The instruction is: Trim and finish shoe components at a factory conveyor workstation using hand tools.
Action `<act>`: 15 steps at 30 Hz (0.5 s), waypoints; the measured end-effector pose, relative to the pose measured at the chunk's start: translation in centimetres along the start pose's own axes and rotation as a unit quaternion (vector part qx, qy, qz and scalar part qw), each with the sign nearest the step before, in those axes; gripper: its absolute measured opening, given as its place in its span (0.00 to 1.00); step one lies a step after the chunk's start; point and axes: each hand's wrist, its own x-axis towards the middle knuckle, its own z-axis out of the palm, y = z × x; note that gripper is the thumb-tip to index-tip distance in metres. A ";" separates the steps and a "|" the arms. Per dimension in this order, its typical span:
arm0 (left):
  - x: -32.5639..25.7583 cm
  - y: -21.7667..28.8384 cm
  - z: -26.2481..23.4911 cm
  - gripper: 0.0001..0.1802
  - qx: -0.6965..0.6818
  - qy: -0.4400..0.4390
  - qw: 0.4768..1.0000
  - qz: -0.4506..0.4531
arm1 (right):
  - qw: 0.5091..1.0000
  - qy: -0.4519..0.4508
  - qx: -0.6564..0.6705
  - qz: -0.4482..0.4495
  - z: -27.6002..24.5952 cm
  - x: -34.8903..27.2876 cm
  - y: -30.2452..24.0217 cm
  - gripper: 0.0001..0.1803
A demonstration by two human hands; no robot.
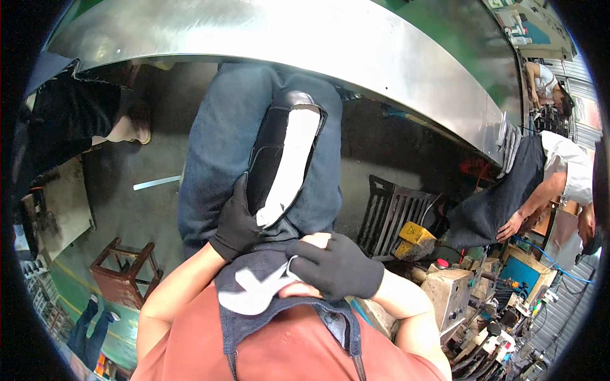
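Note:
A black shoe upper [264,168] with a long white insole-shaped strip [297,152] along it lies lengthwise on my thighs, between the knees. My left hand [238,222], in a black glove, is closed round its near end. Close to my waist, my right hand [337,267] wears a black glove that leaves some fingertips bare. Its curled fingers grip a white flat piece [251,292] with rounded lobes and a narrow band at the fingers. The exact kind of this piece is unclear. A dark blue apron [279,254] covers my lap.
A shiny metal bench [286,32] curves across the front, above my knees. At left stands a brown wooden stool [126,270]. To the right are a black slatted plastic crate [394,213], a yellow box-like part [415,240], machinery [448,295] and a co-worker in a white shirt [565,162].

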 end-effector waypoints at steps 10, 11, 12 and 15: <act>-0.9 1.9 -3.0 0.62 0.104 -0.051 0.985 0.127 | 0.991 -0.044 -0.036 0.117 5.2 -3.7 7.0 0.23; -1.4 3.7 -5.4 0.55 0.259 -0.058 0.954 0.138 | 0.988 -0.067 -0.047 0.130 5.0 -4.1 7.6 0.23; -1.1 4.4 -7.8 0.51 0.253 -0.073 0.948 0.179 | 0.984 -0.093 -0.057 0.140 4.5 -4.6 7.9 0.23; -0.8 13.1 -15.1 0.45 0.329 -0.077 0.930 0.147 | 0.981 -0.066 -0.074 0.165 2.4 -6.4 7.3 0.22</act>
